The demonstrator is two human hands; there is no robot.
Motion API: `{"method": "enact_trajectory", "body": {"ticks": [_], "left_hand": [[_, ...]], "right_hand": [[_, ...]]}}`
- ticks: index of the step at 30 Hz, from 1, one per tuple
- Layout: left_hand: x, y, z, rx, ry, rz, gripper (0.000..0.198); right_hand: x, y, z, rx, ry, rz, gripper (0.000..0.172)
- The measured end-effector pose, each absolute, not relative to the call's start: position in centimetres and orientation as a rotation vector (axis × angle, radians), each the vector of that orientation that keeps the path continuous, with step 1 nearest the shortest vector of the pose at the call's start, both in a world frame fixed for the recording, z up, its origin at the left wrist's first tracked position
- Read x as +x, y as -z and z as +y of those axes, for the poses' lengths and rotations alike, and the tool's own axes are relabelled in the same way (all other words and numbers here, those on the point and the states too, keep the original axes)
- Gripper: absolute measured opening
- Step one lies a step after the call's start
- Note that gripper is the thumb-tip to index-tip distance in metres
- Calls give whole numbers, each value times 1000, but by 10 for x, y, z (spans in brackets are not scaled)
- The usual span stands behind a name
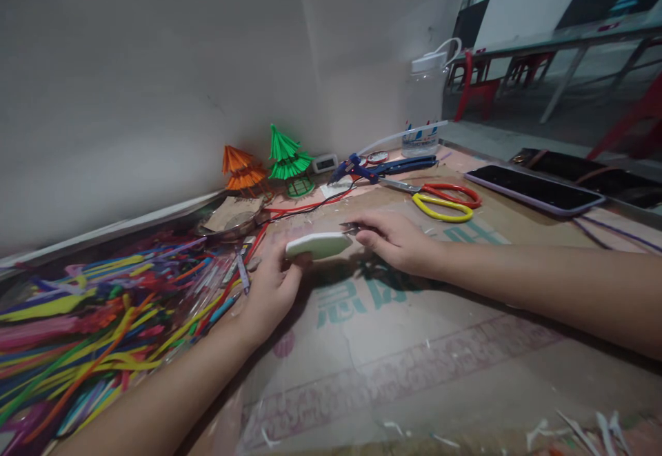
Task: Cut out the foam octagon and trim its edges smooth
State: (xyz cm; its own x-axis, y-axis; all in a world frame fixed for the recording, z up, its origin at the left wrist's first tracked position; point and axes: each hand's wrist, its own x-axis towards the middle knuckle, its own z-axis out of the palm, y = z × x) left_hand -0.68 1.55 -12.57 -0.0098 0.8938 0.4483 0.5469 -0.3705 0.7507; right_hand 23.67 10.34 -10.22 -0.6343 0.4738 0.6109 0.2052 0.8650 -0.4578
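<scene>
Over the cardboard sheet (372, 332), my left hand (276, 283) grips the left end of a flat, pale green piece with a white edge (319, 245). My right hand (390, 239) is at the right end of that piece, its fingers pinched on a small dark pointed tool (350, 226). The tool's dark tip shows beyond my fingers, near the piece's upper right edge; whether it touches the piece is unclear.
Colourful pipe cleaners (93, 339) cover the left side. Behind stand an orange tree (243, 170), a green tree (289, 159), a glue gun (354, 168) and a bottle (425, 104). Scissors (447, 201) and a phone (535, 189) lie at the right.
</scene>
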Motion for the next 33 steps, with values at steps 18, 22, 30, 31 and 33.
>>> {"method": "enact_trajectory", "body": {"ticks": [18, 22, 30, 31, 33], "left_hand": [[-4, 116, 13, 2158, -1338, 1454, 12], [-3, 116, 12, 2148, -1330, 1448, 13], [-3, 117, 10, 2117, -1299, 1492, 13], [-3, 117, 10, 2126, -1301, 1489, 14], [-2, 117, 9, 2153, -1297, 1457, 14]], "right_hand": [[237, 103, 102, -421, -407, -2332, 34], [238, 102, 101, -436, -409, -2338, 32], [237, 101, 101, -389, -436, -2328, 29], [237, 102, 101, -382, -438, -2327, 28], [237, 103, 101, -377, -435, -2341, 28]]}}
